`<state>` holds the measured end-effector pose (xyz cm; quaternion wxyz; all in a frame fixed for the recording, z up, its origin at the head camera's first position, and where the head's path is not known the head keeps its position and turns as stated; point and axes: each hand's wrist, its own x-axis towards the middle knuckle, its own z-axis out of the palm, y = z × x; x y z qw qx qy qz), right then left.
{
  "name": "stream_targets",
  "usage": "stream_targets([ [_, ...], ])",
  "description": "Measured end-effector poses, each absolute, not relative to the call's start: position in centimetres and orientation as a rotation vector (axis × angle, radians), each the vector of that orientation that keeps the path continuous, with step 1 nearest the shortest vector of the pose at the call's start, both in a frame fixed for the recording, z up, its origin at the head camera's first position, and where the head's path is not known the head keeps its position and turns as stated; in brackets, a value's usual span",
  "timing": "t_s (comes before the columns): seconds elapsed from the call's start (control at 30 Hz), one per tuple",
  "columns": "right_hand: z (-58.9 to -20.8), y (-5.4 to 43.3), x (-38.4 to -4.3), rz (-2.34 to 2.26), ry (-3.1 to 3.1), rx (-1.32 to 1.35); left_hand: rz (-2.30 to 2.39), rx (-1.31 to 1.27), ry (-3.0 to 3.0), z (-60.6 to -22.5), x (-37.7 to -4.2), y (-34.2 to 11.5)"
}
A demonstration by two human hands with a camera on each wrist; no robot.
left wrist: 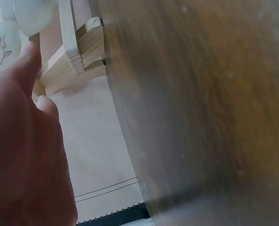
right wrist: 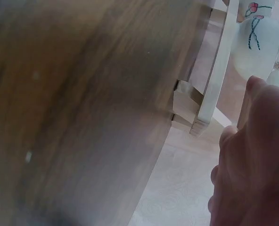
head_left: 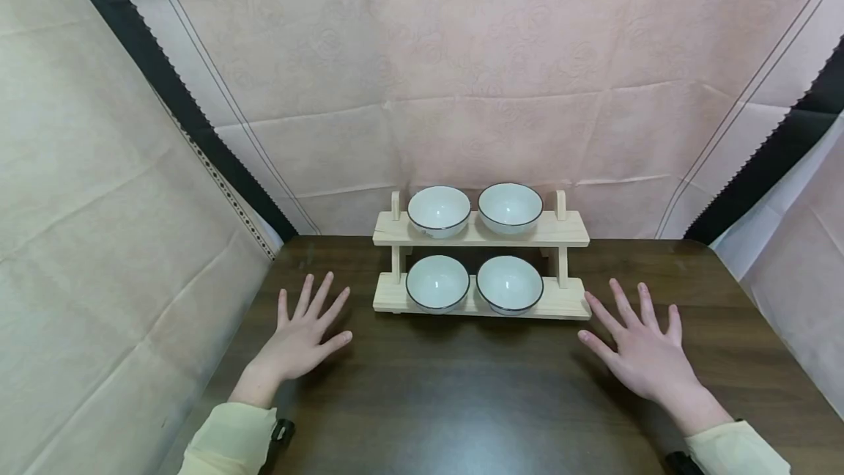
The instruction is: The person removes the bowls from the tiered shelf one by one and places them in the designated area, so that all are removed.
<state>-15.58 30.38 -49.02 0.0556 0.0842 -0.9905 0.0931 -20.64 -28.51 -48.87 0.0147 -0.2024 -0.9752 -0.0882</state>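
A two-tier pale wooden rack (head_left: 481, 305) stands at the back of the dark table. Its upper shelf bears two white bowls with dark rims, a left one (head_left: 438, 210) and a right one (head_left: 511, 206). Two alike sit on the lower shelf, one at left (head_left: 438, 282) and one at right (head_left: 510, 283). To the left of the rack is my left hand (head_left: 298, 343), its fingers spread and holding nothing. My right hand (head_left: 646, 354), also spread and without anything in it, is by the rack's right end. In the right wrist view, a bowl (right wrist: 257, 47) shows a painted flower.
The brown wooden table (head_left: 461, 402) extends in front of the rack to the lower picture edge. Pale cloth walls (head_left: 488, 79) rise behind it and on both sides, with black strips (head_left: 198, 123) at the corners.
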Motion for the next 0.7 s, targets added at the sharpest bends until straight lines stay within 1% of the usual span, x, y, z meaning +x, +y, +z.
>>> stream_targets([
  [0.13,-49.1,30.5,-15.7,0.342,-2.990,0.246,-0.371,-0.666,-3.020,-48.7,-20.6,-28.6],
  [0.33,-48.0,30.3,-16.1,0.516,-2.934,0.223,-0.743,-0.705,-2.963,-48.3,-20.3,-28.8],
  [0.47,-46.3,29.8,-16.3,0.669,-2.858,0.209,-0.979,-0.647,-2.863,-47.9,-20.2,-28.4],
  [0.7,-44.0,28.2,-16.5,0.927,-2.687,0.196,-1.323,-0.459,-2.677,-47.7,-20.9,-26.7],
])
